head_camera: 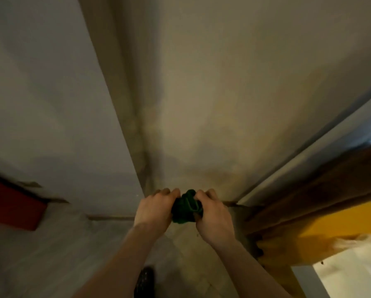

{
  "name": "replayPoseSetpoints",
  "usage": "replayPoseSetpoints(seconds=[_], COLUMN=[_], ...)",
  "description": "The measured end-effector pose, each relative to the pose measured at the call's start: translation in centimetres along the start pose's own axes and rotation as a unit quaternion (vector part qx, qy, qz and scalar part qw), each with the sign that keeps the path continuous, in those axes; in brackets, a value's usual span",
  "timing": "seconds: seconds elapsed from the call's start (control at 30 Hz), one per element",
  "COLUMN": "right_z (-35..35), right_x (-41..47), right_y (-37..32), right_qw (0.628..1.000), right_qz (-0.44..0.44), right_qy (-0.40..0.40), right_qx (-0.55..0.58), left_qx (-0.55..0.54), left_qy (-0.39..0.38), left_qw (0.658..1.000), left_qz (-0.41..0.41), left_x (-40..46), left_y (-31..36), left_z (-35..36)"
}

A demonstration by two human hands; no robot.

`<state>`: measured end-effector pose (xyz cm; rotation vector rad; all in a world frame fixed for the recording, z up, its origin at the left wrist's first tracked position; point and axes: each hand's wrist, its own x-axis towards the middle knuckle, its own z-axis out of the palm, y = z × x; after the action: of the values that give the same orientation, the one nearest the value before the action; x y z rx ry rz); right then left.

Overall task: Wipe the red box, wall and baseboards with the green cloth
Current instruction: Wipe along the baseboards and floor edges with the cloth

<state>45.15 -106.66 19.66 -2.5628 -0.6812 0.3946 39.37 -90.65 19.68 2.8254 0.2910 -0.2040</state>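
The green cloth (186, 207) is bunched up between my two hands, low in the middle of the view. My left hand (156, 209) grips its left side and my right hand (212, 214) grips its right side. Both hands are held out in front of a corner where a grey wall (51, 93) meets a beige wall (234, 93). The red box (12, 205) stands on the floor against the grey wall at the far left, partly cut off by the frame edge. A dark baseboard strip (109, 217) runs along the foot of the grey wall.
A brown wooden door frame (309, 196) runs diagonally at the right, with a yellow surface (339, 220) beside it and something white (356, 272) at the bottom right. A dark shoe (144, 280) shows on the grey floor (51, 254) below my arms.
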Motion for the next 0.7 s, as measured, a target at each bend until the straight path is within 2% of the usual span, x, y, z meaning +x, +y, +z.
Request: replayPoseSetpoints(seconds=[0.17,0.37,0.7], right_z=[-3.4,-4.6,-3.2], right_x=[0.2,-0.1,1.3], right_y=[-4.2,-9.6,-24.0], right_qw=[0.999,0.994,0.972], right_qz=[-0.039,-0.101,-0.224], right_qy=[0.013,0.033,0.047], right_qx=[-0.002,-0.027,-0.054], left_qx=[-0.006,-0.007,-0.001], left_qy=[0.046,0.102,0.196], left_qw=[0.998,0.991,0.97], left_qz=[-0.048,-0.089,-0.142], left_x=[-2.5,-6.0,-12.4], left_y=[0.1,-2.9,-13.4], left_z=[-5.1,-8.9,-15.7])
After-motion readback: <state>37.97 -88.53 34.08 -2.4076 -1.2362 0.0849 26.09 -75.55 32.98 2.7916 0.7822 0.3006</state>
